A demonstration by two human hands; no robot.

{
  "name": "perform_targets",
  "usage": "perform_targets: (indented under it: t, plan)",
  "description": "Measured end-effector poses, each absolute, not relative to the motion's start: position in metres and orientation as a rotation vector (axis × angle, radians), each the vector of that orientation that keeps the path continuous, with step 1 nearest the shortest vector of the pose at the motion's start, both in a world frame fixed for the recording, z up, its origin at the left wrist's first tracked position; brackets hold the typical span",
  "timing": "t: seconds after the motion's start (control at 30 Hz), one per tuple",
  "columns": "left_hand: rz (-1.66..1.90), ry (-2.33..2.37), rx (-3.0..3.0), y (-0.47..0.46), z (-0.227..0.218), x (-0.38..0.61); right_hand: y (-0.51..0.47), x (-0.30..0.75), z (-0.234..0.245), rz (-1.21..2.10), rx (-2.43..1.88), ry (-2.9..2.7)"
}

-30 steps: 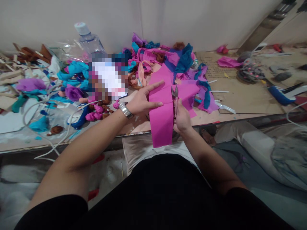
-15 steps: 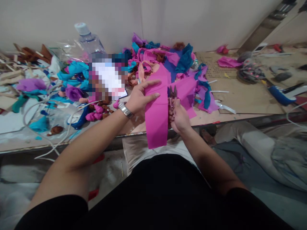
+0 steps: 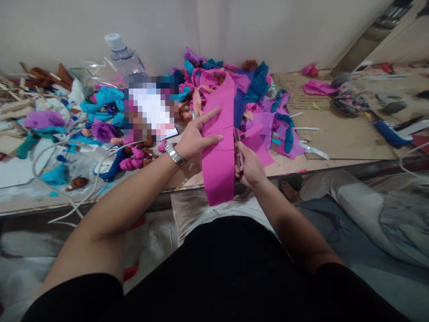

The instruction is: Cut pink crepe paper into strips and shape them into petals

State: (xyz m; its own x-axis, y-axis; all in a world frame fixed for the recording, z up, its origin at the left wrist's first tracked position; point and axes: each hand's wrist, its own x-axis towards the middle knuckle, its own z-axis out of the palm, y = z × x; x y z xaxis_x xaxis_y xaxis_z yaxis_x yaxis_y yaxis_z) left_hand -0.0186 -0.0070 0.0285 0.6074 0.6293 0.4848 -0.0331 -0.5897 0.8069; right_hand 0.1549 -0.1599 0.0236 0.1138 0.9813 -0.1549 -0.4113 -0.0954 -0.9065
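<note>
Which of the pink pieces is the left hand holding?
The long, flat pink strip in the left hand, its lower end hanging past the front edge of the table; no other pink piece hangs there.

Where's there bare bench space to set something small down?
Best bet: the brown cardboard, bordered by the white stick, the blue-and-white object and, behind, the grey bundle. A narrower strip of table lies between the watch and the pink sheet. Crowded: coloured scraps beyond the sheet; more scraps and wooden sticks left of the bottle.
</note>
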Motion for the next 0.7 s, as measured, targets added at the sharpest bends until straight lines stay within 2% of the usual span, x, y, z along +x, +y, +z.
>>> perform_targets:
  t: [0.7]
  plan:
    - [0.995, 0.349, 1.990, -0.0039, 0.0297, -0.0192, -0.1577, 0.1585, 0.0135, 1.434, -1.098, -0.827]
